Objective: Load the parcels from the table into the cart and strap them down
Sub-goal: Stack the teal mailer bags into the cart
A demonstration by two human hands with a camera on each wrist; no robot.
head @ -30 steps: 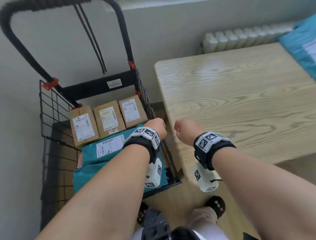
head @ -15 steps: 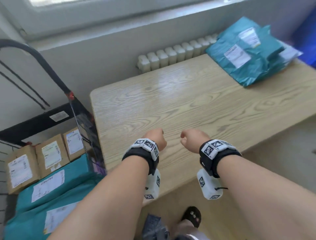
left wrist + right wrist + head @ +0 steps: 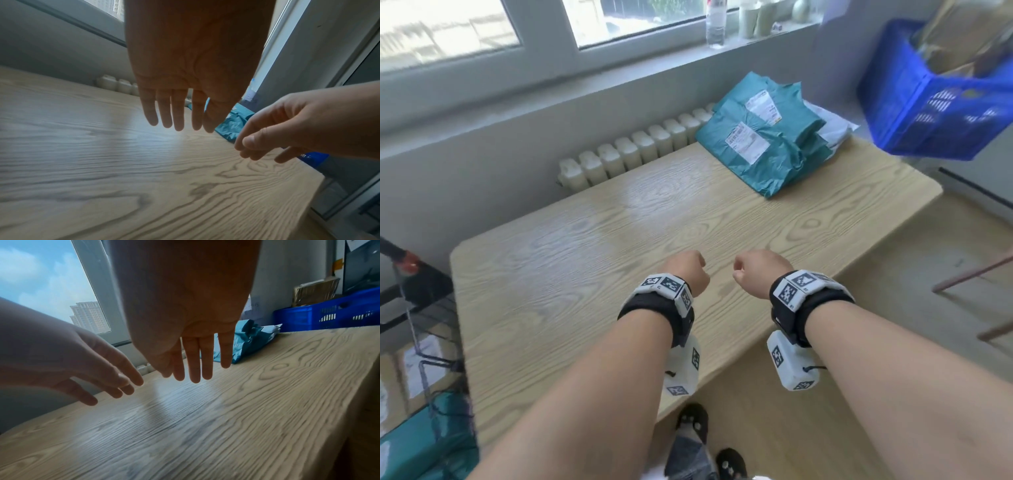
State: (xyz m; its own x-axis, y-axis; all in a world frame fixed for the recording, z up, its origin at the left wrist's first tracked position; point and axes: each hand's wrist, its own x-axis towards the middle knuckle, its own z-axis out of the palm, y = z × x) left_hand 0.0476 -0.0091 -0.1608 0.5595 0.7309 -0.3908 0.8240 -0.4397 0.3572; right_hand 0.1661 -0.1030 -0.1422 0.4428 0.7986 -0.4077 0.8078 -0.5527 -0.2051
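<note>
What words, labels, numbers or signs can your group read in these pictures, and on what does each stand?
No text is legible.
Shipping labels on the teal parcels: print too small and blurred.
Label on the box in the cart: blurred.
Square coded markers on the wristbands of the left hand and right hand: patterns only, tiny characters unreadable.

Parcels stacked at far right corner of tabletop, radiator behind its far edge, crate right of parcels. Cart left of tabletop – more parcels in it. Both hands above near middle – left hand beside right hand, apart.
</note>
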